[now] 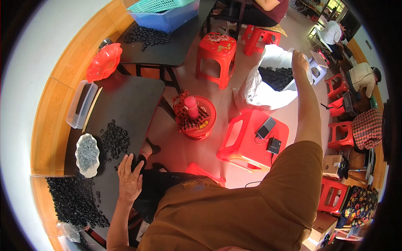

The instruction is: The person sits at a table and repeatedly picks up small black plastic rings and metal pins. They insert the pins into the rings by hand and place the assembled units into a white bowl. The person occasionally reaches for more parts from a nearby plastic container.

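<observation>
My left hand (129,178) lies flat and open on the edge of the dark table (125,100), fingers spread, next to a scatter of small black rings (114,140). My right arm reaches far out to the right; my right hand (299,60) is at the rim of a big white sack (261,90) filled with black rings (276,77). Whether it grips the rim or holds anything I cannot tell. A white scalloped dish (87,154) with grey pieces sits left of the left hand.
A heap of black rings (73,201) fills the table's near left corner. A clear box (80,104), red dish (104,62) and blue crate (165,16) lie farther back. Red stools (217,52) stand around; one (251,144) carries a phone. Other people sit at the right.
</observation>
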The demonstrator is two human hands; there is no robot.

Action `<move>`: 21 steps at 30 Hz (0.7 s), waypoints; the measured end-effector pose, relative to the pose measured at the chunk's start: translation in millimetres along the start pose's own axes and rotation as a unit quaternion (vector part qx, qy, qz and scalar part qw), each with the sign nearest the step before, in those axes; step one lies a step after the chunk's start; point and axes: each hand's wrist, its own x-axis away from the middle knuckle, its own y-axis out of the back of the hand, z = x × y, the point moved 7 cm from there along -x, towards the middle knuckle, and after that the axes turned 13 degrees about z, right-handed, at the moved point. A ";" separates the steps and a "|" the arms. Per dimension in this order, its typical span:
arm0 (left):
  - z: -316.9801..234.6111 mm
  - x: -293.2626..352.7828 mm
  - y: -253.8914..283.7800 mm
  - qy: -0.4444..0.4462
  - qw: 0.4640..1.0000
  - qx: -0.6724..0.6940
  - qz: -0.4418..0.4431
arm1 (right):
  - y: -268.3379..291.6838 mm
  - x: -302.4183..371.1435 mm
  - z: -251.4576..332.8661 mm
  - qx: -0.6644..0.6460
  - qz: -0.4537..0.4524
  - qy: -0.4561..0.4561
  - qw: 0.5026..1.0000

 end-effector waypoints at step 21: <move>-1.2 -2.3 4.1 0.002 1.000 0.023 0.006 | 5.9 -24.4 0.0 0.127 -0.152 0.087 0.976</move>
